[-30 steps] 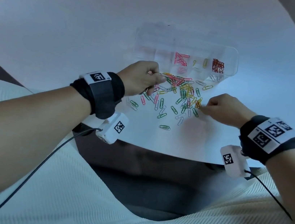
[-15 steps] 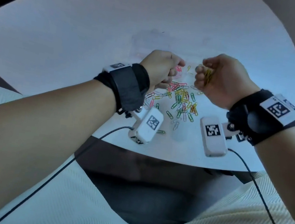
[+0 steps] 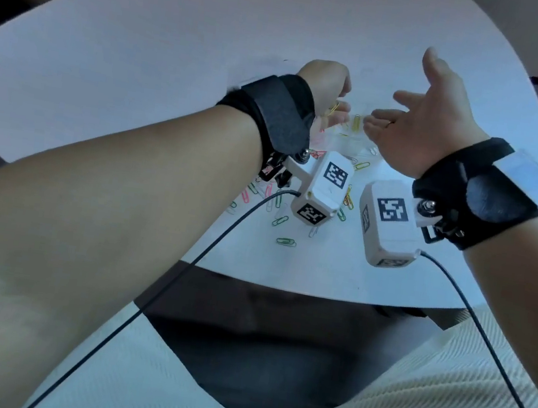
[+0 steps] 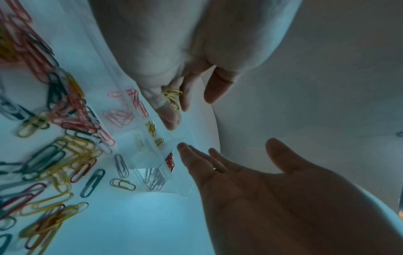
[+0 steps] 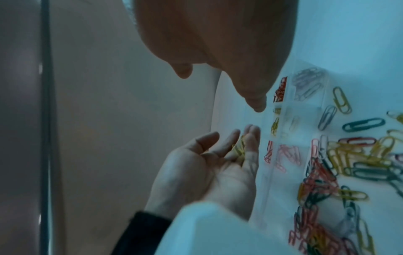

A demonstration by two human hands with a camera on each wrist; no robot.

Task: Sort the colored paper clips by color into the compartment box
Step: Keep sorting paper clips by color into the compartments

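My left hand (image 3: 338, 109) hovers over the clear compartment box (image 4: 181, 188). Several yellow paper clips (image 4: 172, 98) lie on its loosely cupped, nearly straight fingers (image 5: 250, 136), the thumb held apart. My right hand (image 3: 404, 95) is spread open and empty beside it, palm turned toward the left hand. The box holds pink clips (image 4: 122, 112), yellow clips (image 4: 151, 128), red clips (image 4: 170, 162) and silver clips (image 4: 152, 177) in separate compartments. In the head view my hands and wrists hide most of the box (image 3: 349, 139).
A pile of loose mixed-colour clips (image 4: 54, 155) lies on the white round table (image 3: 142, 65) just in front of the box, some scattered toward the near edge (image 3: 286, 242). Wrist cameras and cables hang under both forearms.
Both hands rose from the pile to the box. The right hand, which held yellow clips half a second ago, has opened and is empty. The left fist has loosened and shows yellow clips.
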